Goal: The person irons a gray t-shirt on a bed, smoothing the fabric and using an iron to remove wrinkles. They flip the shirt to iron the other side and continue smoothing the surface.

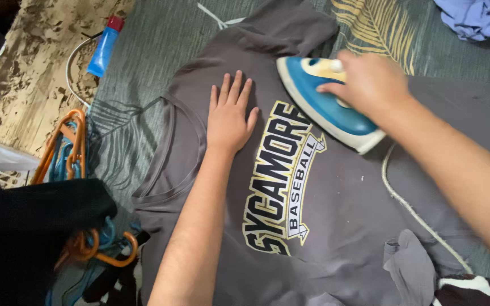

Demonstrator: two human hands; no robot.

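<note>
Keep your left hand flat and open, pinning the shirt taut, while your right hand, closed around the iron, glides clear of the print.

Right hand is smeared with motion blur, and it covers the handle of the blue-and-white iron, so the grip can't be read. The iron's cord slips under the right forearm. The grey T-shirt runs off the bottom edge. Orange hangers vanish behind a black cloth, and a lilac garment is clipped by the top edge.
</note>
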